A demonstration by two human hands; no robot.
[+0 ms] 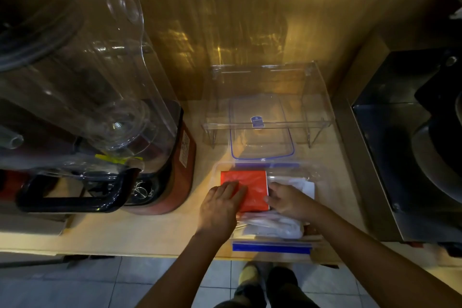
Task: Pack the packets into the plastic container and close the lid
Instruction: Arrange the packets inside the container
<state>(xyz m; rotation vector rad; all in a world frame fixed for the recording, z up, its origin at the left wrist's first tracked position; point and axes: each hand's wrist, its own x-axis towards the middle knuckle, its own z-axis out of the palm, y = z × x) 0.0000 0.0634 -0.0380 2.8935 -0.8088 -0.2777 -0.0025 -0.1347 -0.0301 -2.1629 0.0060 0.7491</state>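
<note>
You have two hands in the frame: your left hand and your right hand, both low and near the centre. Under them sits one clear plastic container with two blue clasps. In it you can count one red packet and at least one white packet; whether more white ones lie there cannot be told. One lid with a blue rim lies just above centre. One clear acrylic stand is behind it. One blender fills the left side.

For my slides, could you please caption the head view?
Both hands press a red packet into the open container.
</note>
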